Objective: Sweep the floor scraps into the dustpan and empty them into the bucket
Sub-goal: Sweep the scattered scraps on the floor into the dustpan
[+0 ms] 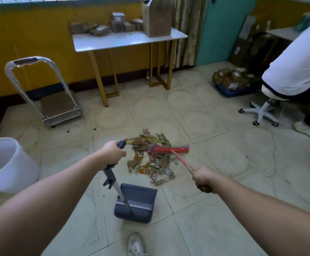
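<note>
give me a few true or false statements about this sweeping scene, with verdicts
1. The left hand grips the dustpan by its handle. True.
2. The right hand holds the broom, whose head is on the scraps. True.
3. The scraps are already in the dustpan. False: they lie on the floor beyond it.
4. The bucket stands on the person's right. False: the bucket is on the left.
</note>
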